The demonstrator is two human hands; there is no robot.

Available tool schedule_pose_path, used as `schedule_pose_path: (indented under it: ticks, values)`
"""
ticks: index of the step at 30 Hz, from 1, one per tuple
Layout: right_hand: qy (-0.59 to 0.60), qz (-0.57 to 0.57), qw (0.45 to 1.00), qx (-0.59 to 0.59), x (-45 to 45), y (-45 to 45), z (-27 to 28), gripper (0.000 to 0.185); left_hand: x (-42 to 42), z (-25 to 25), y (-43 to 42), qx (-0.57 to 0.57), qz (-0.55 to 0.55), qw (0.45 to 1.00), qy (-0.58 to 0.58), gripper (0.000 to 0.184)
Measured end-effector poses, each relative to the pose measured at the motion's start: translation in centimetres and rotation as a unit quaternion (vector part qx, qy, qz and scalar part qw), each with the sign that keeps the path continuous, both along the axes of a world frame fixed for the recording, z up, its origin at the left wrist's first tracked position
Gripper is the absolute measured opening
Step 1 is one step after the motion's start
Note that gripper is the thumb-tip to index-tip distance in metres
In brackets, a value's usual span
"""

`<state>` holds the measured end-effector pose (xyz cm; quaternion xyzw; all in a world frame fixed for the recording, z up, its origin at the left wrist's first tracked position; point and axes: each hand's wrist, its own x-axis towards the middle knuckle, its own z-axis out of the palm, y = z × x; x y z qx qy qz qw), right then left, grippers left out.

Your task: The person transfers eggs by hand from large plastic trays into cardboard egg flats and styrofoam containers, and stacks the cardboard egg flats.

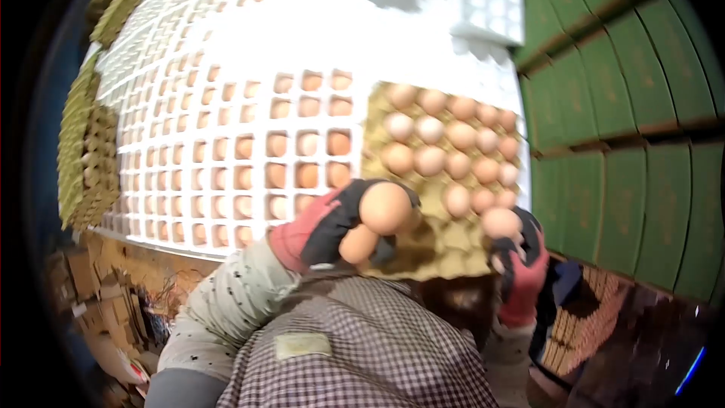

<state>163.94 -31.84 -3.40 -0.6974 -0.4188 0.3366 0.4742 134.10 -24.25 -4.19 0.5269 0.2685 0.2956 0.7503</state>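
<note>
One checked garment [362,340] nearest, at bottom of view; then L hand [336,223], gloved in red & black, grasping at least two eggs [384,208] over near-left part of brown pulp tray [434,263]; poss. a third behind, impossible to tell for sure. R hand [526,253], gloved also, at right edge of tray, w/ fingers curled around one pinkish egg [501,223]; maybe more under it, too blurred to tell. In tray: seated eggs [430,160] in the far rows, bare cups in near part. Main risk, prob.: a slip or crack at L hand, because of several smooth shells pressed together in one grip. Also poss.: a drop outside tray from R hand, due to position so close to the rim. On left of tray, white trays [260,153] w/ many eggs in square cells; farther out, stacked pulp trays [83,155] at far left & green boxes [581,98] at right.
</note>
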Motion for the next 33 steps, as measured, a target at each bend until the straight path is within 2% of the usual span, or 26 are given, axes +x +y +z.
schedule_pose_path:
  ticks: [2,4,5,6,7,9,10,11,12,14,15,16,18,19,20,22,24,25,28,29,31,32,33]
  values:
    - [0.012,0.090,0.996,-0.010,-2.2,1.8,0.7,0.049,-3.3,-2.0,0.5,0.095,0.054,0.994,0.024,0.037]
    - [0.068,0.156,0.985,-0.006,-6.8,4.5,1.7,0.049,-7.7,-4.4,2.4,-0.133,0.080,0.988,-0.021,0.045]
    - [0.008,0.214,0.976,-0.050,-9.1,6.5,2.3,0.047,-10.5,-7.2,4.1,-0.069,0.154,0.985,0.027,0.044]
    - [-0.080,0.277,0.957,0.016,-11.7,8.4,2.1,0.044,-13.3,-10.0,5.8,-0.006,0.229,0.969,0.092,0.043]
    - [-0.097,0.300,0.949,0.016,-14.7,10.7,2.3,0.044,-16.2,-12.8,7.5,0.045,0.300,0.939,0.164,0.043]
    - [-0.095,0.320,0.943,0.006,-20.1,15.9,1.2,0.045,-20.4,-10.8,13.1,-0.045,0.405,0.910,0.078,0.039]
    - [-0.075,0.316,0.946,0.001,-22.1,18.8,-1.1,0.046,-22.0,-12.5,16.3,0.163,0.446,0.867,0.148,0.043]
    - [-0.135,0.307,0.942,0.024,-24.4,21.9,-2.8,0.044,-23.6,-11.3,18.1,0.251,0.431,0.794,0.347,0.048]
    - [-0.193,0.298,0.934,0.046,-26.5,24.7,-4.2,0.043,-24.2,-9.6,19.4,0.367,0.397,0.690,0.482,0.051]
    - [-0.408,0.272,0.869,0.064,-29.6,29.0,-6.4,0.044,-24.1,-8.4,21.5,0.385,0.216,0.625,0.644,0.048]
    - [-0.495,0.284,0.821,0.026,-30.4,30.1,-6.9,0.045,-23.9,-8.2,22.3,0.331,0.164,0.653,0.661,0.046]
    - [-0.575,0.294,0.763,-0.014,-30.9,30.9,-7.4,0.047,-24.3,-7.7,22.8,0.321,0.129,0.653,0.673,0.046]
    - [-0.566,0.307,0.764,-0.036,-30.4,32.3,-7.8,0.049,-25.3,-7.4,23.6,0.298,0.056,0.651,0.696,0.046]
    - [-0.565,0.296,0.769,-0.030,-30.1,32.7,-7.4,0.048,-27.0,-8.7,24.3,0.321,0.129,0.694,0.632,0.047]
    - [-0.563,0.286,0.775,-0.024,-29.6,33.1,-7.3,0.048,-28.0,-8.9,25.1,0.288,0.214,0.747,0.560,0.043]
    - [-0.590,0.228,0.773,0.048,-28.3,34.1,-9.0,0.049,-29.6,-11.1,26.4,0.363,0.376,0.699,0.489,0.041]
    - [-0.636,0.233,0.735,0.009,-27.8,34.0,-11.4,0.047,-30.4,-13.8,27.0,0.401,0.404,0.608,0.553,0.041]
    - [-0.600,0.231,0.765,-0.043,-27.5,34.1,-11.7,0.046,-30.6,-14.2,27.1,0.411,0.417,0.614,0.530,0.040]
    - [-0.494,0.185,0.846,0.082,-25.2,33.1,-9.2,0.042,-30.3,-15.3,27.2,0.453,0.368,0.575,0.574,0.046]
    - [-0.382,0.194,0.893,0.137,-24.2,32.2,-6.9,0.036,-29.8,-14.5,27.1,0.438,0.318,0.576,0.612,0.053]
    - [-0.247,0.176,0.943,0.135,-21.4,28.6,-1.4,0.031,-30.6,-16.9,28.5,0.464,0.370,0.535,0.602,0.059]
    - [-0.197,0.159,0.958,0.136,-19.4,26.5,1.1,0.031,-31.5,-17.7,30.4,0.430,0.316,0.505,0.678,0.061]
    - [-0.197,0.095,0.969,0.116,-17.8,23.9,3.8,0.032,-30.8,-16.6,30.5,0.381,0.297,0.453,0.750,0.064]
